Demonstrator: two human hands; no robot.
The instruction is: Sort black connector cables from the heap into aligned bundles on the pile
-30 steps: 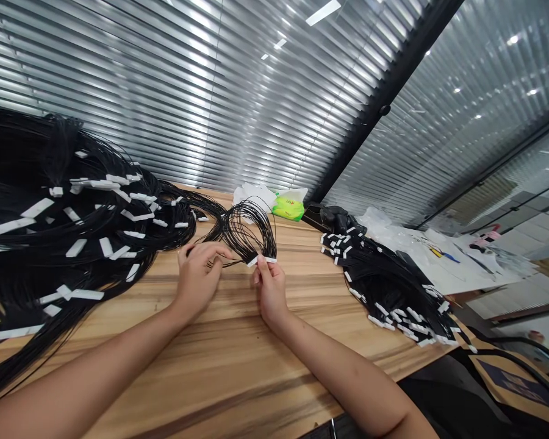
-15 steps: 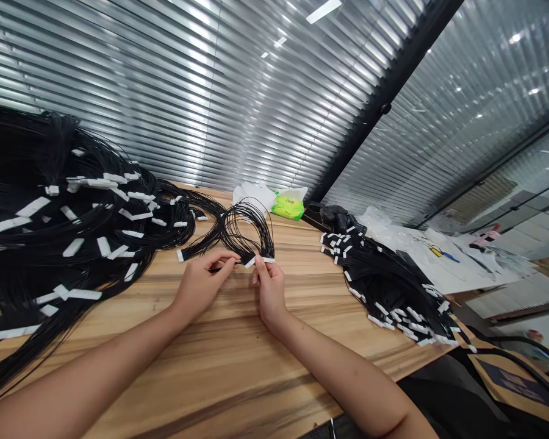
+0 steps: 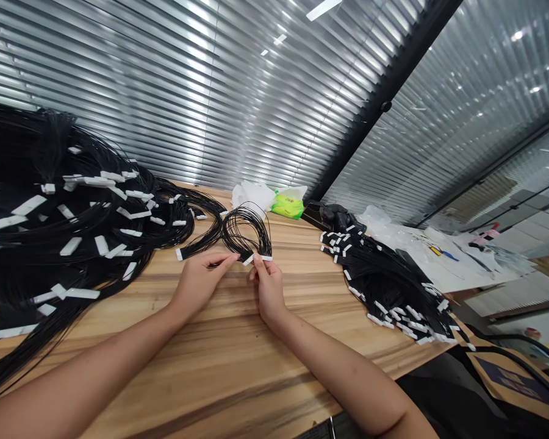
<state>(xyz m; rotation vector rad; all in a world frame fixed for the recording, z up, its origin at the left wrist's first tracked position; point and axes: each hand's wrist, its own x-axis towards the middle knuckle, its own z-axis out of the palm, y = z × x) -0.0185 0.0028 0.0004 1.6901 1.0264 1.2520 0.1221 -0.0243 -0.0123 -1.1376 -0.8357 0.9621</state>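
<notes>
A looped bundle of thin black wires (image 3: 247, 230) with white connector ends arches over the wooden table (image 3: 238, 366). My right hand (image 3: 266, 286) pinches the white connector ends of that loop at its lower right. My left hand (image 3: 201, 281) is closed in a pinch on the black wires just left of the connectors. A loose black cable with a white plug (image 3: 179, 253) lies to the left of my left hand.
A large heap of black cables with white connectors (image 3: 55, 225) covers the left of the table. A second pile of bundled cables (image 3: 384, 286) lies at right. A green packet and white tissue (image 3: 287, 204) sit at the back, before glass walls with blinds.
My left hand has slid right along the wires toward my right hand, uncovering the loose white plug at left. The loop has shrunk slightly. My right hand has barely moved.
</notes>
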